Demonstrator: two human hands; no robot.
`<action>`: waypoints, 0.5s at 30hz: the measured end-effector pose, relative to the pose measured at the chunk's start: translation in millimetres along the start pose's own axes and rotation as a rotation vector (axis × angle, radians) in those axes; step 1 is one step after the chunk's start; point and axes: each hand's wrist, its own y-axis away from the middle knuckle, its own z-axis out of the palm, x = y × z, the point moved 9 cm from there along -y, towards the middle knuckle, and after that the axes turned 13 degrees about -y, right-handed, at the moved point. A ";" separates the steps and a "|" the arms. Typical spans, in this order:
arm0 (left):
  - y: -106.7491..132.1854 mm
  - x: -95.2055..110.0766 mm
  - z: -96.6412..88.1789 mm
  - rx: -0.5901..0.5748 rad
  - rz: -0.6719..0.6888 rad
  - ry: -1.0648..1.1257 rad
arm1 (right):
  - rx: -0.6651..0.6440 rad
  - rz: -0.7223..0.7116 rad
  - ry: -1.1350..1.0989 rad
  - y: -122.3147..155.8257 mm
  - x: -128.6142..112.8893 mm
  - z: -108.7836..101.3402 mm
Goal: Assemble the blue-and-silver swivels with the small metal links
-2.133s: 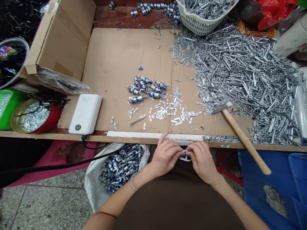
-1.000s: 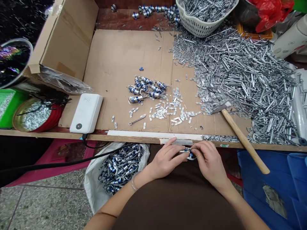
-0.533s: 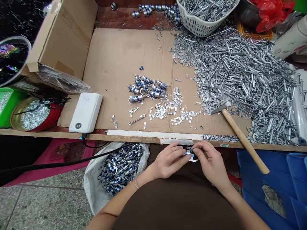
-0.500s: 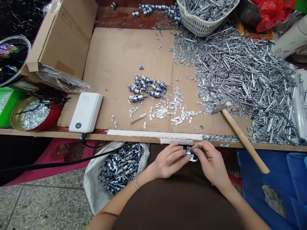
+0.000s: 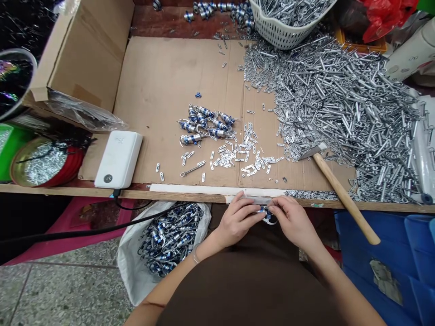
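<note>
At the table's front edge, my left hand [image 5: 236,218] is closed around a small blue and silver metal fitting [image 5: 269,220] with a curved arm. The fingers cover most of it. My right hand [image 5: 295,221] pinches at the fitting's right end with thumb and forefinger; any small piece between those fingertips is hidden. On the cardboard beyond the hands lie a cluster of similar blue and silver fittings [image 5: 205,121] and many small flat metal links [image 5: 228,156]. A single eye-ended pin [image 5: 192,170] lies left of the links.
A hammer [image 5: 343,194] overhangs the front edge, by a large heap of metal pins [image 5: 340,104]. A white basket [image 5: 282,34] of pins stands behind. A white power bank [image 5: 118,159] with a cable sits left. Below hangs a white sack [image 5: 127,271] of fittings.
Both hands have risen slightly toward the table edge with the fitting, and my right fingers have come closer to the left. The whole view has shifted a little.
</note>
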 end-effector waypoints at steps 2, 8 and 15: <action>2.4 -3.0 3.0 0.000 -0.040 -0.045 | 0.062 -0.015 0.094 -1.3 -3.9 0.7; -3.5 -1.0 5.5 -0.037 -0.111 -0.145 | 0.166 -0.078 0.195 -4.0 -10.4 -7.3; -14.6 2.1 4.4 -0.098 -0.082 -0.179 | 0.281 -0.293 0.173 -41.3 -19.4 -49.9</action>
